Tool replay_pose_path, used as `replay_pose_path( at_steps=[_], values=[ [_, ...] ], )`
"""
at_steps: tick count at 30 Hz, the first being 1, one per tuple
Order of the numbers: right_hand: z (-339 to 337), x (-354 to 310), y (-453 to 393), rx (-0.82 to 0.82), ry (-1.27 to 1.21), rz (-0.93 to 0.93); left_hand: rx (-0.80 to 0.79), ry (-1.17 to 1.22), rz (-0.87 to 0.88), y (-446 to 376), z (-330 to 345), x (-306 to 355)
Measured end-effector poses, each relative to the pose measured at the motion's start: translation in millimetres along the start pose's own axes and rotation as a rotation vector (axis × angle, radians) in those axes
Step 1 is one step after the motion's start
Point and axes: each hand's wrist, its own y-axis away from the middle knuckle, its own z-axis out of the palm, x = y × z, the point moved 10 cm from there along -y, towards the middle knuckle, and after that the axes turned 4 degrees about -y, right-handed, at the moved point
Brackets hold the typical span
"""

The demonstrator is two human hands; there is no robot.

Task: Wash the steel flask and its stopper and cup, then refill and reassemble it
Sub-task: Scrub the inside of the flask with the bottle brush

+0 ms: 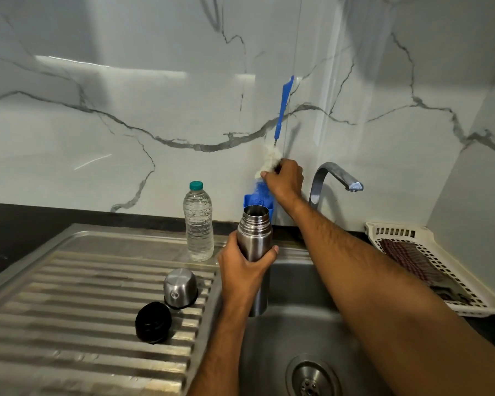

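Observation:
My left hand (245, 267) grips the open steel flask (255, 235) upright over the left edge of the sink (297, 324). My right hand (285, 180) reaches to the wall and holds the bristle head of a blue-handled bottle brush (283, 107), which stands in a blue holder (250, 200) behind the flask. The steel cup (180, 287) sits upside down on the ribbed drainboard (83, 310). The black stopper (153, 322) lies beside it, nearer to me.
A clear water bottle (198, 222) with a teal cap stands at the back of the drainboard. The tap (336, 178) curves over the sink at the right. A white plastic basket (429, 264) holding a checked cloth sits on the right counter.

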Motion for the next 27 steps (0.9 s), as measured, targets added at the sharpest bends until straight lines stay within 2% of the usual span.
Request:
replay_pose_path(
  at_steps=[11, 21, 27],
  values=[
    [-71.6, -75.7, 10.8, 0.146, -0.180, -0.120, -0.043, -0.024, -0.031, 2.3, 9.7, -5.0],
    [-131.7, -96.1, 62.2, 0.082, -0.261, -0.089, -0.043, -0.085, 0.000, 17.1, 14.7, 0.9],
    [-138.5, -78.4, 90.4, -0.001, -0.154, -0.039, -0.063, -0.106, 0.025, 25.0, 19.0, -0.1]
  ],
)
